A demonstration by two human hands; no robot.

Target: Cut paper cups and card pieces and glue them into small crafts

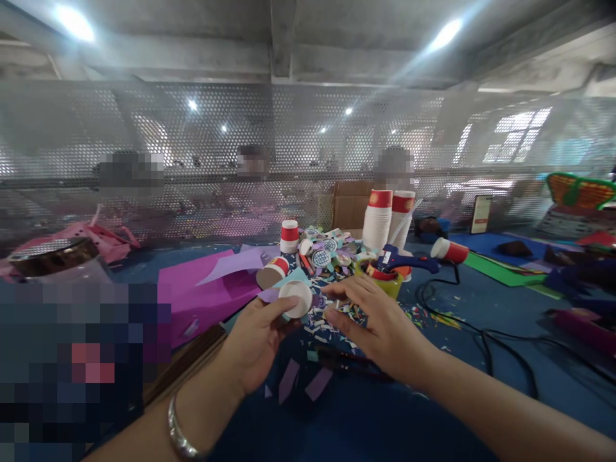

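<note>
Between the thumb and fingers of my left hand is a round white paper cup bottom, its pale face turned toward me. Light blue and purple paper pieces stick out around its edge; how they are joined I cannot tell. My right hand hovers just to the right of it, fingers and thumb apart, holding nothing that I can see. Purple paper strips lie on the blue table below my hands. A dark, slim tool rests under my right hand, partly hidden.
Behind my hands are heaped paper scraps, stacked paper cups and a yellow tub with a blue glue gun on it. Magenta paper lies left. A black cable crosses the right side.
</note>
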